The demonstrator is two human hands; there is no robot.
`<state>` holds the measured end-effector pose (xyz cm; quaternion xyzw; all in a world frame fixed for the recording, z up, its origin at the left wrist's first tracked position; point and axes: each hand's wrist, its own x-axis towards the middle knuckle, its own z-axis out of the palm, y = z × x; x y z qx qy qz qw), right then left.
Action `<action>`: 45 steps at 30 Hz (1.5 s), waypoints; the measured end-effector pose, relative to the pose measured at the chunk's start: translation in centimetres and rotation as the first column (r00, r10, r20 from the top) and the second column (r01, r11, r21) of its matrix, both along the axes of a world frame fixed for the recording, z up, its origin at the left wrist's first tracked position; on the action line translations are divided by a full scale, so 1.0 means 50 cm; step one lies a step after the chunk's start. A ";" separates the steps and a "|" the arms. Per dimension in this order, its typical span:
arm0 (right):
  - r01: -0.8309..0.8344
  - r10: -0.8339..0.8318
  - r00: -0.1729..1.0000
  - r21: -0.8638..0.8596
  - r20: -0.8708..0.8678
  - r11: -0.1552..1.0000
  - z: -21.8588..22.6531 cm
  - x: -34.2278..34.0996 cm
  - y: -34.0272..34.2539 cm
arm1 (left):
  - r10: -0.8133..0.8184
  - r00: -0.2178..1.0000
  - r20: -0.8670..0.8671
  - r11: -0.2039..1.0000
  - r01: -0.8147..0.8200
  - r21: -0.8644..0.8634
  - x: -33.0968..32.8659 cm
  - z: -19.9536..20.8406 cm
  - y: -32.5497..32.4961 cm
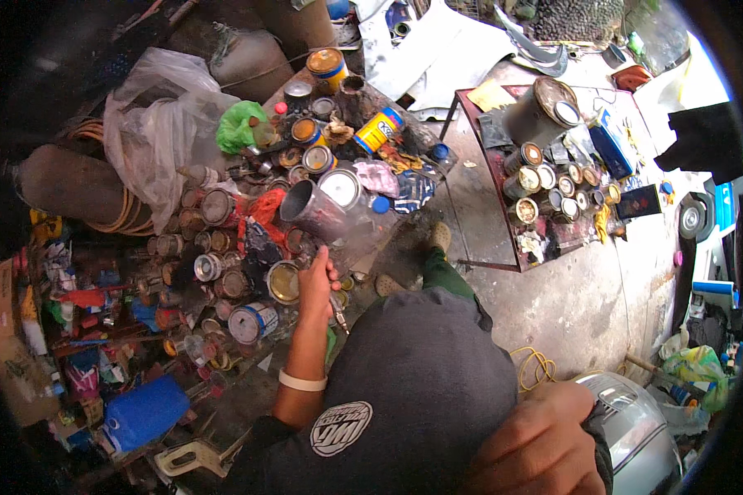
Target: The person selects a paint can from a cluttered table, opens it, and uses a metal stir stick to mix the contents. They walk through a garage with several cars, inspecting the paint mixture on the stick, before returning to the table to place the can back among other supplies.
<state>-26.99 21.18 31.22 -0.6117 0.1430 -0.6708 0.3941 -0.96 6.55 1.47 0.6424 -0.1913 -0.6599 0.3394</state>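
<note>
My left hand (315, 287), a pale band round its wrist, is closed around the handle of a spray gun. The spray gun's metal end (339, 315) sticks out below the fingers, and a grey translucent cup (307, 205) stands tilted just above the hand. Beside the cup is a round silver-lidded can (340, 188); an open tin (284, 282) with yellowish contents sits left of my fingers. At the lower right, close and blurred, my right hand (543, 444) has curled fingers. What it holds, if anything, is hidden.
Paint cans and rags crowd the left bench, with a yellow-blue can (378, 130) lying tilted. To the right stands a red-framed table (504, 206) bearing tins and a large pot (537, 111). A yellow hose (538, 367) lies on the floor near a silver car part (631, 421); a blue container (146, 414) is lower left.
</note>
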 end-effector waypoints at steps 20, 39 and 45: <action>0.697 -0.373 0.712 0.661 -0.595 0.277 -0.707 -0.068 0.542 | 0.001 1.000 -0.025 1.000 -0.001 0.000 0.003 0.004 -0.003; 0.788 -0.515 0.613 0.510 -0.600 0.344 -0.638 0.008 0.433 | 0.016 1.000 -0.023 1.000 -0.016 -0.026 0.009 0.004 0.013; 0.719 -0.432 0.694 0.591 -0.576 0.366 -0.663 -0.003 0.463 | 0.024 1.000 -0.020 0.999 -0.024 -0.025 0.003 0.009 0.010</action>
